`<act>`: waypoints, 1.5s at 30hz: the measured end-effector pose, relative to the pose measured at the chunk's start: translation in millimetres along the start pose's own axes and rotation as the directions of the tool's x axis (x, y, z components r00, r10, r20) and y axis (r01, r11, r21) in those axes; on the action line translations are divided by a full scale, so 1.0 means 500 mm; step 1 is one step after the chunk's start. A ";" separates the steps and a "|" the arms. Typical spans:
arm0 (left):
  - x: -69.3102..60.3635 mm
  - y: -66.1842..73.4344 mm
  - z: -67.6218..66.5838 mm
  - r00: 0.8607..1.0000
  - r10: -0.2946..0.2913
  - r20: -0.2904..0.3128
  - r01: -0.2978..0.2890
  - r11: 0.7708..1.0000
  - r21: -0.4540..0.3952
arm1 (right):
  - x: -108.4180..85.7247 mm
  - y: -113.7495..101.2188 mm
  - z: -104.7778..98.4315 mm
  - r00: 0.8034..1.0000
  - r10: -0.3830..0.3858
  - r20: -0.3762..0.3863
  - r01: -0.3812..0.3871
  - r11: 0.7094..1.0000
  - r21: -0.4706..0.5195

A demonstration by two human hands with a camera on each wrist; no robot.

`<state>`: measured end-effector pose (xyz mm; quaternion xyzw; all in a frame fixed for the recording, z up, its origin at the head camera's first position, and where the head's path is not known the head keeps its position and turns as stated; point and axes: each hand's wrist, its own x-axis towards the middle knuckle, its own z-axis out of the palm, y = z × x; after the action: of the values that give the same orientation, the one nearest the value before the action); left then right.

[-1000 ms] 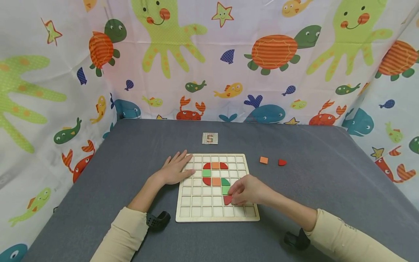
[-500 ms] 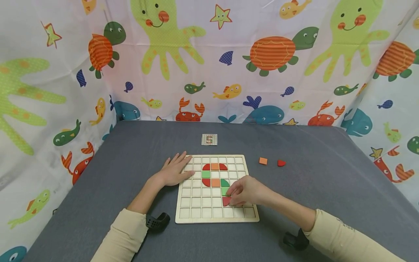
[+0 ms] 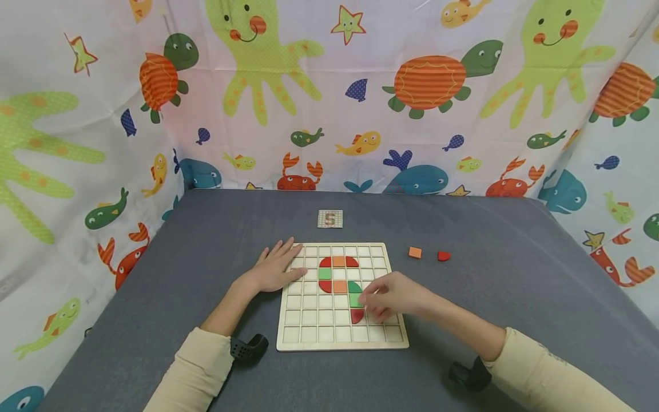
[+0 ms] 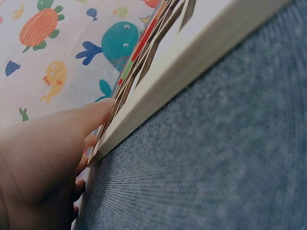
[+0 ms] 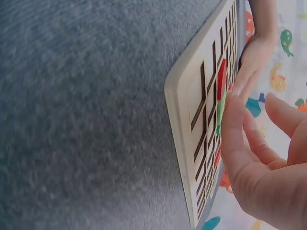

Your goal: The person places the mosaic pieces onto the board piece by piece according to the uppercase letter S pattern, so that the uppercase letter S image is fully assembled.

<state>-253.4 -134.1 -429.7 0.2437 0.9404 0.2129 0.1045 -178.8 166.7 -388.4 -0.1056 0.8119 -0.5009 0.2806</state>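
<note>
A wooden grid board [image 3: 310,347] lies on the grey table. My left hand [image 3: 273,270] rests on its upper left edge, fingers spread; the left wrist view shows the thumb [image 4: 101,113] over the rim. Above the lower right part of the board is my right hand [image 3: 395,296], thumb and fingers apart with nothing between them. Just left of its fingertips, a red quarter-circle tile [image 3: 356,316] sits in a cell below a light green square tile [image 3: 355,300]. Above these are a dark green quarter-circle tile [image 3: 353,286] and an orange square tile [image 3: 340,286].
A small pattern card [image 3: 330,218] lies behind the board. To the right are a loose orange square tile [image 3: 415,252] and a red quarter-circle tile [image 3: 443,256]. A printed curtain [image 3: 329,74] stands around the table's back and sides.
My right hand has let go of the red quarter-circle tile and lifted slightly, with its fingers apart. The tile stays in its cell. My left hand has not moved.
</note>
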 end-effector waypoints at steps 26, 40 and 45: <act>-0.001 -0.002 0.001 1.000 -0.007 0.001 0.007 1.000 -0.020 | 0.000 0.031 -0.115 0.995 0.080 -0.052 -0.059 0.943 0.326; -0.001 0.000 -0.001 1.000 0.004 -0.005 -0.004 0.999 -0.032 | 0.008 0.065 -0.187 0.987 -0.009 -0.159 0.050 0.966 0.255; -0.002 0.003 -0.004 1.000 0.002 -0.002 -0.002 0.999 -0.036 | 0.008 0.080 -0.208 0.982 -0.031 -0.184 0.074 0.970 0.231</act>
<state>-252.3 -134.2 -426.8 0.2426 0.9362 0.2304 0.1076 -236.1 262.4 -389.1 -0.0475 0.7653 -0.6087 0.2039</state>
